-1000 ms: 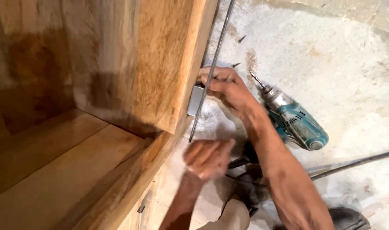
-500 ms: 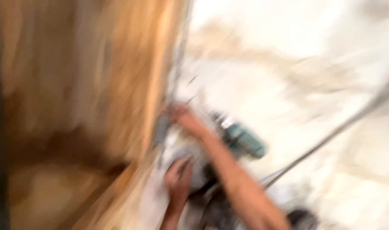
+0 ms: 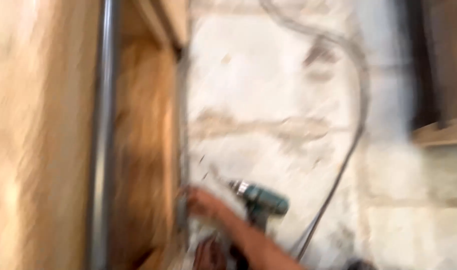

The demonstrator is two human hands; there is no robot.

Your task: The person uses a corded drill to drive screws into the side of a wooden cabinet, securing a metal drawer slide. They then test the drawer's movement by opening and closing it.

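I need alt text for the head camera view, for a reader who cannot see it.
Blurred view: a right hand rests at the edge of a tall brown wooden cabinet, beside a teal power drill lying on the pale concrete floor. A thin grey cable curves across the floor.

Swung upward since a second ago, so that the right hand (image 3: 201, 202) at the edge of the tall light-brown wooden cabinet (image 3: 143, 150) now sits low in the picture instead of near the middle. Slid down with it (and blurred now): the teal and black cordless drill (image 3: 261, 202) lying on the pale dusty concrete floor (image 3: 268, 100). Cut down to a reddish smear at the bottom edge: the left hand (image 3: 208, 255), earlier plain below the right. Newly in view: a grey upright metal bar (image 3: 102, 135), a long curving grey cable (image 3: 348, 150) and a wooden ledge (image 3: 441, 132) at far right.
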